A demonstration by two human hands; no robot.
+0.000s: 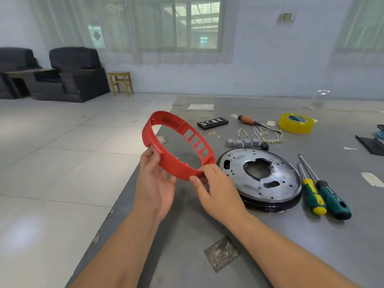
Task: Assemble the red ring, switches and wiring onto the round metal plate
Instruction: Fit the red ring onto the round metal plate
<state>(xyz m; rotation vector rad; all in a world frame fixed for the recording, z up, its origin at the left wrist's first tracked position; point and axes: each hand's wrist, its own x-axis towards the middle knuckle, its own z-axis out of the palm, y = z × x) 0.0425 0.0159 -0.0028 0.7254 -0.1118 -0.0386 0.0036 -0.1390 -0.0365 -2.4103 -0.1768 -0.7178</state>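
Note:
Both hands hold the red ring (176,142) tilted in the air above the grey table's left part. My left hand (154,179) grips its near-left rim, and my right hand (214,188) pinches the near-right rim. The ring has a row of square windows on its right side. The round metal plate (259,175) lies flat on the table just right of my right hand, with a ragged hole in its middle. Behind the plate sit several grey switches (242,142) in a row, with white wiring (268,135) beside them.
Two green-handled screwdrivers (324,194) lie right of the plate. An orange-handled screwdriver (249,120), a black bit case (212,122) and a yellow tape roll (296,122) lie further back. The table's left edge (124,183) runs diagonally, with tiled floor beyond. Dark items (372,142) sit at far right.

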